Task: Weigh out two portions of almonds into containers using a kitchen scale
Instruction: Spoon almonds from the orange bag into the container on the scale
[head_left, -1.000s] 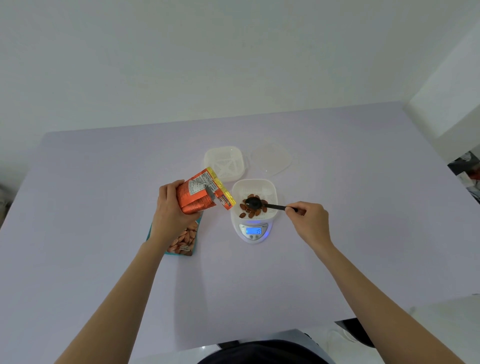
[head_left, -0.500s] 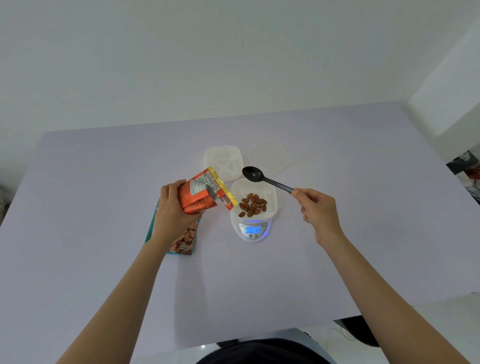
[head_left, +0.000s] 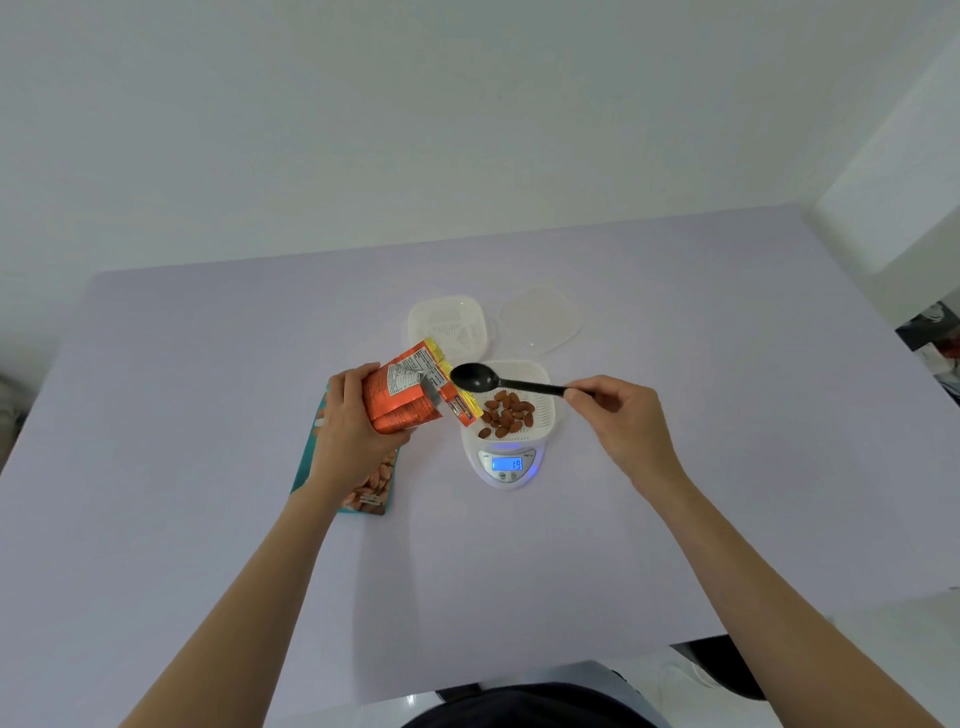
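Worktop (head_left: 208, 415) of pale lilac, matt and unpatterned, fills the lower view beneath a plain white wall (head_left: 363, 130). Left of centre, a teal almond bag (head_left: 371, 488) lies flat on the surface, partly covered by the left hand (head_left: 345, 431). That hand's fingers are wrapped round an orange packet (head_left: 410, 395), held off the surface and tilted, its yellow-edged mouth turned toward the scale (head_left: 506, 465). Behind the packet stands a white ribbed container (head_left: 449, 327), apart from the scale. A black spoon (head_left: 498, 382) lies level in the air, its bowl just beside the packet's mouth. Below it a second white container (head_left: 540, 410) sits on the scale's platform and holds a loose cluster of almonds (head_left: 506, 413); the lit blue display reads 19. A clear lid (head_left: 540, 317) rests on the surface behind. The right hand (head_left: 623, 421) pinches the end of the spoon's handle. At far right a white wall corner (head_left: 893, 182) juts in, with dark clutter (head_left: 935, 332) at the frame edge.
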